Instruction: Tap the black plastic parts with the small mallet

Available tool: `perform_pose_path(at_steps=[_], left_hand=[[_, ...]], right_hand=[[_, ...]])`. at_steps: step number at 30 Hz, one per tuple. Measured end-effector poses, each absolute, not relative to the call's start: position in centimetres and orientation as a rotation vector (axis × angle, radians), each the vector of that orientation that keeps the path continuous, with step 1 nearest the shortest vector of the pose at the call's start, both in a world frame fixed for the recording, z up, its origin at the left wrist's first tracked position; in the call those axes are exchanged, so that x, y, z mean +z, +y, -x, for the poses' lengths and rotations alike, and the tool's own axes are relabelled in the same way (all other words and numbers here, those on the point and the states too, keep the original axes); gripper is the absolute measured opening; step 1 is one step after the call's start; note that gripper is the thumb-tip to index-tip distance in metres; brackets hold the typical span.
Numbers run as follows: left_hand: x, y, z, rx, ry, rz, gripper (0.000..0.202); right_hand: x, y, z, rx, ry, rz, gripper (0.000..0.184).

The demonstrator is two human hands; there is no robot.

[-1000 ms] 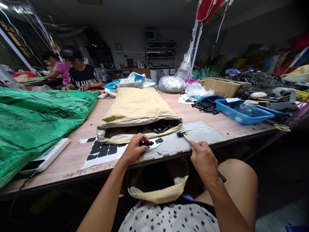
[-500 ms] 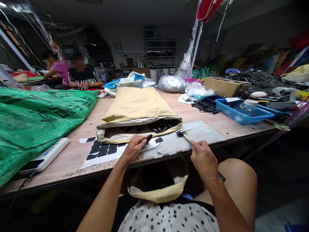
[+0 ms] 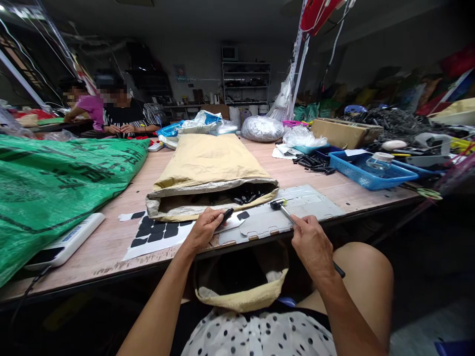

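L hand [image 3: 205, 229] grips black pc [image 3: 227, 215], now tilted up vs near-level 1 s ago, just in front of mouth of tan sack [image 3: 211, 158]; R hand [image 3: 312, 242] grips hammer [image 3: 276, 204] same as b4, head over grey board [image 3: 315, 201], so pc & hammer stay apart

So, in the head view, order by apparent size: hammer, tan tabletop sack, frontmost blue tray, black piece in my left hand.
Tan tabletop sack
Frontmost blue tray
Hammer, partly hidden
Black piece
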State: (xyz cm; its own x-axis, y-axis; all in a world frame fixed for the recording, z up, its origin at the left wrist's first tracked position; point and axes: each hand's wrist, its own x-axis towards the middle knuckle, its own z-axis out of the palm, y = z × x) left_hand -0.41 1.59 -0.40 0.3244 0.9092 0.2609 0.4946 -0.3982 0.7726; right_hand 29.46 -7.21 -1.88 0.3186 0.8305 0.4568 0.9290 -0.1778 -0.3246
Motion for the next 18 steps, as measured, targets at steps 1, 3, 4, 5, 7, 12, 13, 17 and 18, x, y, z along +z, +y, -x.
perform_pose_path(at_steps=[1, 3, 4, 5, 7, 12, 13, 17, 18], left_hand=[[-0.4, 1.6, 0.4, 0.931, 1.232, -2.023, 0.040], [-0.4, 1.7, 0.5, 0.914, 1.234, -2.037, 0.040], [-0.3, 1.7, 0.5, 0.904, 1.233, -2.047, 0.039], [-0.3, 1.6, 0.5, 0.894, 1.230, -2.059, 0.039], [0.0, 1.6, 0.4, 0.873, 1.218, -2.087, 0.038], [0.5, 1.3, 0.2, 0.818, 1.202, -2.158, 0.037], [0.5, 1.3, 0.2, 0.806, 1.195, -2.171, 0.037], [0.4, 1.3, 0.4, 0.823, 1.180, -2.183, 0.038], [0.4, 1.2, 0.4, 0.825, 1.176, -2.189, 0.038]], right_hand=[[-1.9, -7.2, -29.4, -0.237, -1.549, 2.043, 0.035], [-1.8, -7.2, -29.4, -0.235, -1.550, 2.040, 0.035], [-1.8, -7.3, -29.5, -0.230, -1.549, 2.040, 0.035], [-1.7, -7.3, -29.5, -0.222, -1.551, 2.041, 0.035], [-1.5, -7.5, -29.4, -0.222, -1.568, 2.058, 0.034], [-0.4, -7.1, -28.2, -0.307, -1.670, 2.007, 0.032], [-0.1, -6.8, -27.7, -0.280, -1.712, 1.930, 0.033], [0.9, -4.7, -24.4, -0.070, -1.944, 1.522, 0.042], [1.1, -4.0, -23.5, -0.030, -1.994, 1.439, 0.043]])
